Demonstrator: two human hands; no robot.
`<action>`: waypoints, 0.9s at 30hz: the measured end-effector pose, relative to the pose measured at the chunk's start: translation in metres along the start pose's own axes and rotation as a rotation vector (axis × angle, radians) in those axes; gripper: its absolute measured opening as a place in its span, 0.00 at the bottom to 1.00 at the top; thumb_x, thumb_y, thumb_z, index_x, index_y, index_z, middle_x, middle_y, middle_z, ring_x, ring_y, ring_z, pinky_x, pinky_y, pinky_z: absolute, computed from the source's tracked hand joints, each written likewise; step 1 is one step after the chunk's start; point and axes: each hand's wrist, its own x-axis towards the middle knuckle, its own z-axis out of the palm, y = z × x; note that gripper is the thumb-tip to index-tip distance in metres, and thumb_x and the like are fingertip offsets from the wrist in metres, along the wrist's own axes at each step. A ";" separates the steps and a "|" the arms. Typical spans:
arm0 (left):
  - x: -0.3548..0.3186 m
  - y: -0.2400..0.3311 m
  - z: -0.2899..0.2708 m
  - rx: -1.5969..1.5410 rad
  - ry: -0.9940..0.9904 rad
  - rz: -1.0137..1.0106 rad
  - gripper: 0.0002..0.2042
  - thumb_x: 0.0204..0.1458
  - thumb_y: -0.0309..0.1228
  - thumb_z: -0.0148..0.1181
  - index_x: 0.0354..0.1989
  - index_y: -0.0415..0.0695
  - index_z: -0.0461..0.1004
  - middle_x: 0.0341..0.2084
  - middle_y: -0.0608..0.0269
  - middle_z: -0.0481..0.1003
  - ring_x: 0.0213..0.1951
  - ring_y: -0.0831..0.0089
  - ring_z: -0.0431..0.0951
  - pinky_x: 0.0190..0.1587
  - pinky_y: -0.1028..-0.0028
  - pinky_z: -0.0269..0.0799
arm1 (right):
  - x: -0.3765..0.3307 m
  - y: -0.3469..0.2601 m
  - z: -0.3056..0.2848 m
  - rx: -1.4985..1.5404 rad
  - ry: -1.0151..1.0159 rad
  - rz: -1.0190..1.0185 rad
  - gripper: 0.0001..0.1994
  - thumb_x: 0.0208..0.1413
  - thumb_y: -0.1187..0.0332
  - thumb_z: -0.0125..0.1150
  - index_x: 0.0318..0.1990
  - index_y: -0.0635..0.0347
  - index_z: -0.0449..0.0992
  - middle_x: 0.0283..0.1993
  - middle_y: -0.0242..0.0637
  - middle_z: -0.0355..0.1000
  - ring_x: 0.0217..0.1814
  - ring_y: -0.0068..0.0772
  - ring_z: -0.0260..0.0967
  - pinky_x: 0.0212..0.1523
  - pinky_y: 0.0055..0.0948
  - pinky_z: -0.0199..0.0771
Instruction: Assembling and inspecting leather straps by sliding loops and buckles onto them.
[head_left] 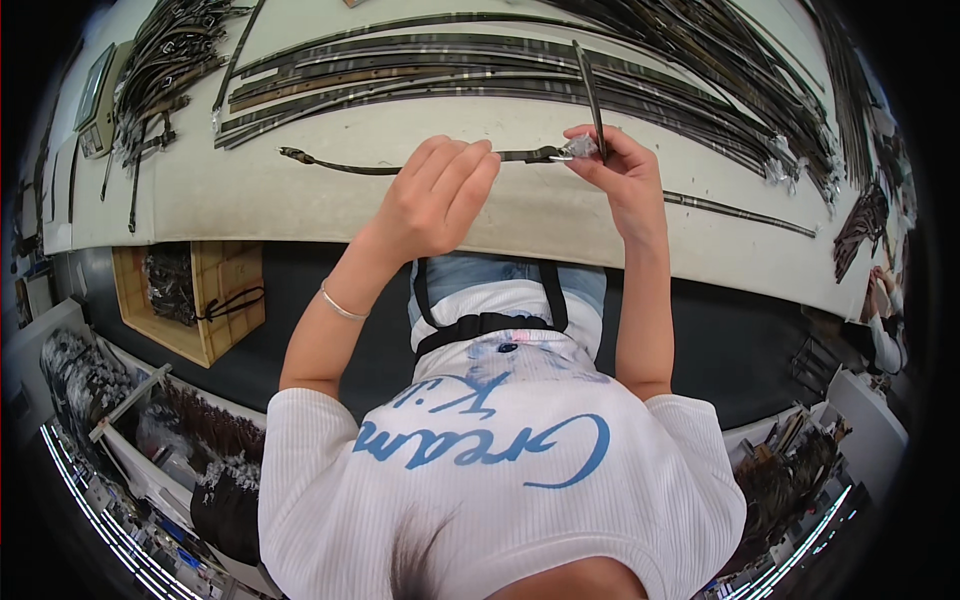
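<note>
A thin dark strap (350, 166) lies across the white worktable (250, 205), running from the left toward my hands. My left hand (440, 190) rests over the strap with its fingers curled on it. My right hand (620, 165) pinches the strap's end with a small shiny buckle (580, 148) wrapped in clear film, and a second dark strap (590, 90) rises from those fingers toward the back of the table.
Several long dark straps (450, 70) lie side by side across the back of the table, with more heaped at the back left (165, 60) and right (790, 100). A wooden box (215, 300) with straps stands under the table's left. Another person sits at far right (885, 320).
</note>
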 end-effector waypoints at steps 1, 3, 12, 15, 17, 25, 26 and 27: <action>-0.003 -0.002 0.000 0.022 -0.016 -0.023 0.13 0.41 0.13 0.58 0.38 0.29 0.70 0.30 0.48 0.75 0.28 0.59 0.75 0.30 0.66 0.72 | 0.000 0.000 0.000 -0.028 0.031 -0.011 0.14 0.44 0.81 0.66 0.42 0.63 0.79 0.27 0.21 0.67 0.28 0.11 0.57 0.31 0.15 0.58; -0.011 -0.004 0.003 0.043 -0.034 -0.048 0.13 0.40 0.13 0.59 0.38 0.29 0.69 0.30 0.49 0.75 0.28 0.59 0.75 0.30 0.66 0.72 | 0.000 0.006 -0.005 -0.051 0.027 -0.018 0.13 0.45 0.81 0.65 0.41 0.64 0.79 0.27 0.21 0.68 0.29 0.11 0.58 0.30 0.15 0.58; -0.031 -0.009 0.014 0.023 -0.096 -0.065 0.15 0.38 0.12 0.59 0.37 0.30 0.68 0.30 0.49 0.73 0.29 0.59 0.74 0.31 0.65 0.72 | 0.002 0.006 -0.004 -0.080 -0.026 0.001 0.09 0.50 0.76 0.63 0.40 0.65 0.78 0.29 0.22 0.69 0.31 0.12 0.60 0.33 0.15 0.57; -0.030 -0.012 0.018 0.053 -0.073 -0.069 0.15 0.38 0.13 0.60 0.37 0.31 0.68 0.30 0.49 0.73 0.28 0.59 0.73 0.32 0.65 0.72 | 0.001 0.006 -0.005 -0.044 -0.066 0.011 0.08 0.52 0.74 0.63 0.40 0.65 0.78 0.30 0.22 0.70 0.32 0.12 0.60 0.34 0.16 0.58; -0.029 -0.013 0.022 0.054 -0.035 -0.120 0.13 0.38 0.13 0.60 0.34 0.32 0.68 0.31 0.50 0.73 0.27 0.60 0.72 0.31 0.66 0.71 | 0.001 0.007 -0.005 -0.028 -0.062 0.022 0.09 0.52 0.73 0.63 0.40 0.65 0.78 0.30 0.22 0.70 0.32 0.12 0.60 0.35 0.16 0.58; -0.017 -0.003 0.029 -0.160 -0.091 -0.621 0.07 0.46 0.20 0.59 0.32 0.37 0.68 0.28 0.57 0.72 0.28 0.67 0.71 0.33 0.71 0.68 | 0.006 0.005 0.001 -0.085 0.043 0.018 0.09 0.54 0.73 0.61 0.41 0.65 0.78 0.32 0.24 0.72 0.34 0.12 0.63 0.37 0.14 0.59; -0.011 -0.005 0.025 -0.348 -0.056 -0.804 0.05 0.50 0.22 0.58 0.33 0.37 0.68 0.28 0.60 0.72 0.30 0.69 0.71 0.34 0.72 0.68 | 0.006 0.004 0.003 -0.086 0.038 0.015 0.09 0.54 0.73 0.61 0.41 0.65 0.78 0.32 0.24 0.72 0.34 0.12 0.63 0.37 0.14 0.59; -0.005 -0.009 0.020 -0.344 -0.051 -0.803 0.05 0.50 0.22 0.58 0.33 0.37 0.68 0.28 0.60 0.72 0.30 0.69 0.71 0.34 0.72 0.68 | 0.005 0.002 0.004 -0.105 0.038 0.031 0.09 0.54 0.73 0.61 0.42 0.65 0.78 0.33 0.24 0.72 0.34 0.12 0.63 0.37 0.14 0.60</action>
